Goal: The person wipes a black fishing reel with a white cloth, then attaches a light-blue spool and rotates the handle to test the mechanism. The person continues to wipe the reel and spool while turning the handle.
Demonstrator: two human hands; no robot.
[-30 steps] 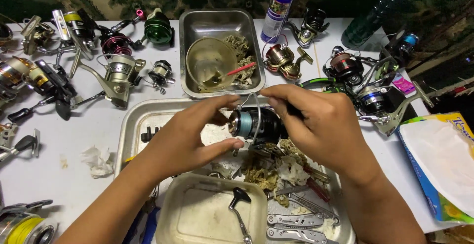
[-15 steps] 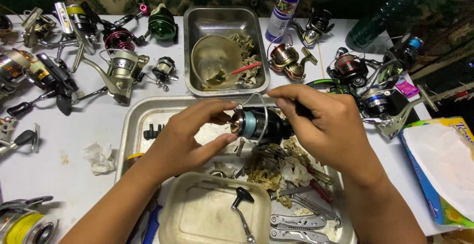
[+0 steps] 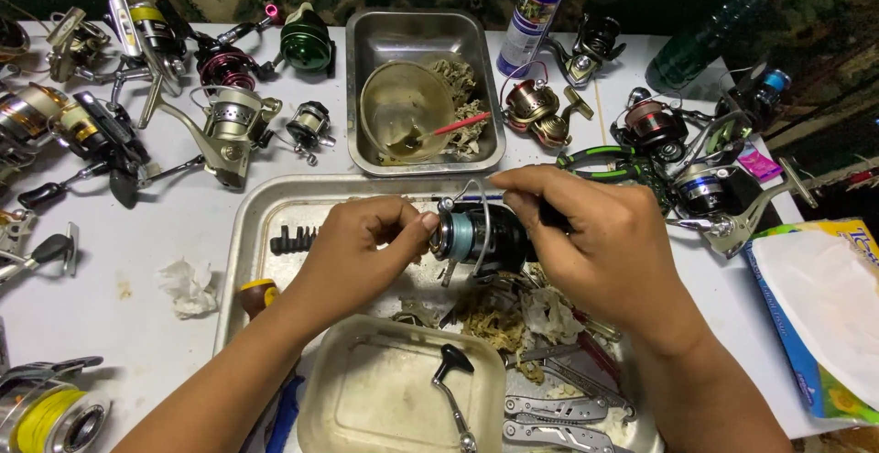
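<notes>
A white worktop (image 3: 165,242) carries many spinning reels (image 3: 224,128) along its far and left edges. Two steel trays (image 3: 426,41) lie mid-worktop. A spray can (image 3: 534,15), crumpled tissue (image 3: 189,285) and tissue packet (image 3: 824,316) also lie there.

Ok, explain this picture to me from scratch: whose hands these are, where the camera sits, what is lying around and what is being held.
There is no machine here. A person wears a camera on the head, and it looks down at their own two bare hands over a white table.

The right hand grips a dark fishing reel with a bluish spool. The left hand pinches the front end of that spool.

Under the hands lies a large metal tray with folding pliers, crumpled wipes and a shallow plastic tub. Behind it, a smaller steel pan holds a cloudy bowl. Many other reels lie on both sides, with a spray can at the back and a tissue pack at the right.
</notes>
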